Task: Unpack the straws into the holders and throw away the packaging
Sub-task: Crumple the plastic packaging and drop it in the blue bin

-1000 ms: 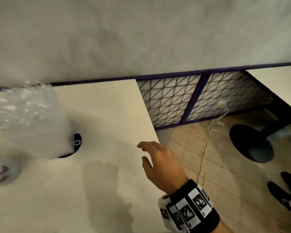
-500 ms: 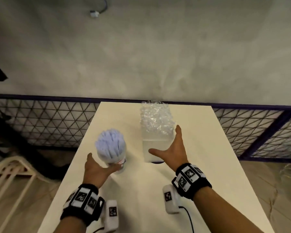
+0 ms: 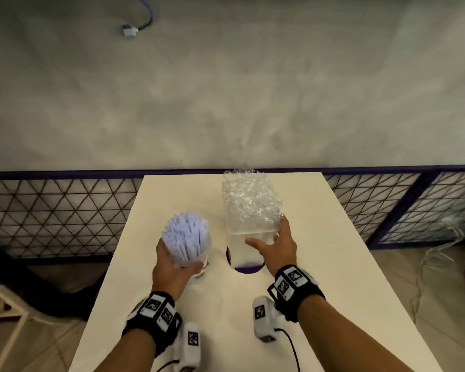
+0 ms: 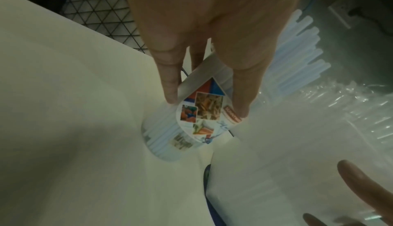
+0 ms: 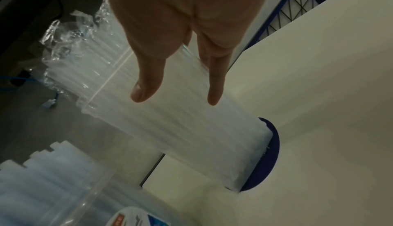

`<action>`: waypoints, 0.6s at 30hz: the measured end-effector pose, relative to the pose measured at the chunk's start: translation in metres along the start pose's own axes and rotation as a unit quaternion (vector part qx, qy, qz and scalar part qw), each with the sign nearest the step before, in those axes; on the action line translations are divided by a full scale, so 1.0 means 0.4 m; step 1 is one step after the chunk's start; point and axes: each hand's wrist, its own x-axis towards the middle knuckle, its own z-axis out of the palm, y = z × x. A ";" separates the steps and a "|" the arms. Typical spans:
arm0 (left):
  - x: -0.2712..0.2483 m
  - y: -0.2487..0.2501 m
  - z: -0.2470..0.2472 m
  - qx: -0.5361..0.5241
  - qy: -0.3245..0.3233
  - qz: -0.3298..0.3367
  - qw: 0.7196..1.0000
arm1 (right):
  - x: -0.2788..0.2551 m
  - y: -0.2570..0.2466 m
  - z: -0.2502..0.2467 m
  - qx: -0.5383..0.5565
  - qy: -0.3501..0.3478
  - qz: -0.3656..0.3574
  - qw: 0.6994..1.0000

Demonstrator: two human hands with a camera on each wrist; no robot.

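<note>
On the white table (image 3: 320, 264) stand two clear holders. The round holder (image 3: 199, 264) with a colourful label (image 4: 204, 112) is full of pale blue straws (image 3: 185, 234). My left hand (image 3: 177, 259) grips it from the near left, with thumb and fingers (image 4: 170, 81) on either side. The square holder (image 3: 242, 251) carries clear straws in crinkled plastic wrap (image 3: 250, 202) and sits on a dark blue disc (image 3: 249, 269). My right hand (image 3: 266, 234) lies at its near right corner, fingers straight along its side. Its thumb (image 5: 146, 86) is spread across the front.
A dark mesh fence (image 3: 51, 210) runs behind the table under a concrete wall. A pale plastic chair (image 3: 0, 304) stands at the lower left. Loose white cable (image 3: 435, 251) lies on the tiled floor at the right. The table's edges are close on both sides.
The view swung from the table's right edge back to the holders. My left hand closed round the round holder, and my right hand stays against the square one.
</note>
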 end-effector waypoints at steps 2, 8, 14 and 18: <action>0.024 0.013 0.029 -0.001 -0.006 0.003 1.000 | 0.025 0.005 -0.005 0.019 0.000 -0.009 1.000; 0.105 0.061 0.142 -0.002 -0.010 0.032 0.999 | 0.152 0.021 -0.063 0.022 0.003 -0.038 0.999; 0.248 0.106 0.309 0.028 -0.061 0.051 0.996 | 0.329 0.055 -0.135 0.018 0.010 -0.037 0.999; 0.332 0.127 0.410 0.035 -0.075 0.066 0.994 | 0.437 0.073 -0.174 0.015 0.018 -0.034 0.999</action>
